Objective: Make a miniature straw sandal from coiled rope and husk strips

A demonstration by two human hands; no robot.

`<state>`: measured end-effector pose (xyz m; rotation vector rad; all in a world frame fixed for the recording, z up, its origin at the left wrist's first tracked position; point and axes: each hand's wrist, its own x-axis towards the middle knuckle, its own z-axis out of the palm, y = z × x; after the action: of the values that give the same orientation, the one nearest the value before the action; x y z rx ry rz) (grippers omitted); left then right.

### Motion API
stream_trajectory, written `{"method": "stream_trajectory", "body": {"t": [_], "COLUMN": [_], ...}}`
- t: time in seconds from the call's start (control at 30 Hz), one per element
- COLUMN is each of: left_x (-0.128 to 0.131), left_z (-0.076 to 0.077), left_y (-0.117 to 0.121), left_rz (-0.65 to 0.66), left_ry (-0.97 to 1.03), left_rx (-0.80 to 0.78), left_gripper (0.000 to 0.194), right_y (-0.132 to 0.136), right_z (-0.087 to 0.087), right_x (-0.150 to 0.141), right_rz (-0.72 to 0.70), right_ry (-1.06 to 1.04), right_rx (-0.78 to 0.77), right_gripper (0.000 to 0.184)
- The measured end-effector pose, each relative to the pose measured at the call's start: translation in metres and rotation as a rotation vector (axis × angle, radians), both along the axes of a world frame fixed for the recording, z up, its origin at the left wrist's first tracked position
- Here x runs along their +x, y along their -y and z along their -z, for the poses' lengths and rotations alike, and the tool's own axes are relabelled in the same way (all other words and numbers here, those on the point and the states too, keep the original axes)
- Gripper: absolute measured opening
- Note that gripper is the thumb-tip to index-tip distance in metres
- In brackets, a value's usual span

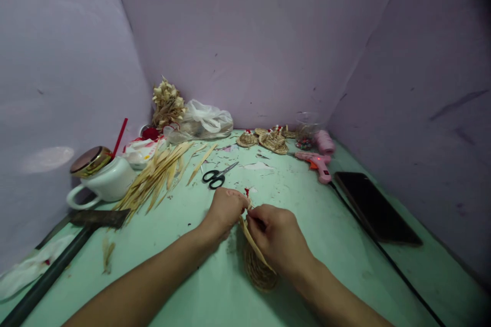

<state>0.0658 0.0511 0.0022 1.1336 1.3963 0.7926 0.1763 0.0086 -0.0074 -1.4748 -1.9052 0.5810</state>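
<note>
Near the front middle of the table, a coiled, woven straw piece with a rounded end hangs below my hands. My left hand is closed, its thumb and fingertips pinching the upper end of the piece. Close against it, my right hand is also closed, pinching a pale straw strip that runs down along the woven piece's edge. A small red bit shows just beyond the fingertips. The fingers hide the exact spot where both hands meet the straw.
Black-handled scissors lie beyond my left hand, beside loose straw strips. A hammer-like tool and white mug are left. Right are a pink glue gun, its cord, and a phone. Beaded woven pieces sit behind.
</note>
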Motion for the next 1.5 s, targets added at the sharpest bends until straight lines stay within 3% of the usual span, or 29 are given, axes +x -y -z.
{"method": "stream_trajectory", "body": {"t": [0.13,0.27,0.37,0.47,0.57,0.63,0.77,0.87,0.97,1.1,1.3,1.4,1.5], "left_x": [0.001,0.000,-0.003,-0.005,-0.006,-0.006,-0.008,-0.010,-0.010,-0.009,-0.014,-0.019,-0.021], "left_z": [-0.004,-0.002,-0.002,-0.005,-0.005,-0.003,0.002,0.003,0.004,0.005,0.002,-0.003,-0.009], "left_y": [0.004,0.001,-0.002,-0.003,-0.001,-0.001,-0.005,-0.007,-0.006,-0.004,-0.009,-0.013,-0.012], "left_rz": [-0.014,-0.026,-0.022,0.026,0.112,0.152,0.145,0.163,0.218,0.284,0.372,0.447,0.430], "left_ry": [0.058,0.084,0.085,0.071,0.109,0.137,0.119,0.103,0.075,-0.028,-0.130,-0.261,-0.402], "left_rx": [-0.125,-0.108,-0.042,0.025,0.039,0.044,0.088,0.106,0.117,0.187,0.171,0.199,0.208], "left_gripper": [0.016,0.013,0.008,0.008,0.015,0.018,0.020,0.022,0.021,0.020,0.018,0.019,0.019], "right_y": [0.007,0.007,0.003,-0.007,-0.016,-0.020,-0.026,-0.025,-0.021,-0.019,-0.021,-0.021,-0.021], "right_z": [0.002,0.000,-0.004,-0.009,-0.010,-0.010,-0.012,-0.013,-0.009,-0.001,0.006,0.007,0.009], "right_x": [-0.004,-0.001,0.005,0.009,0.010,0.011,0.021,0.023,0.017,0.010,0.008,0.007,0.005], "right_rz": [-0.158,-0.202,-0.052,0.211,0.136,0.055,0.063,-0.021,-0.018,0.057,0.125,0.178,0.220], "right_ry": [0.304,0.328,0.041,-0.458,-0.974,-1.211,-1.338,-1.286,-1.178,-1.011,-0.969,-0.912,-0.877], "right_rx": [0.086,0.101,0.048,-0.134,-0.570,-0.792,-0.940,-1.047,-0.933,-0.715,-0.612,-0.552,-0.502], "right_gripper": [0.018,0.012,0.022,0.026,0.015,0.017,0.039,0.034,0.012,0.016,0.013,0.008,0.007]}}
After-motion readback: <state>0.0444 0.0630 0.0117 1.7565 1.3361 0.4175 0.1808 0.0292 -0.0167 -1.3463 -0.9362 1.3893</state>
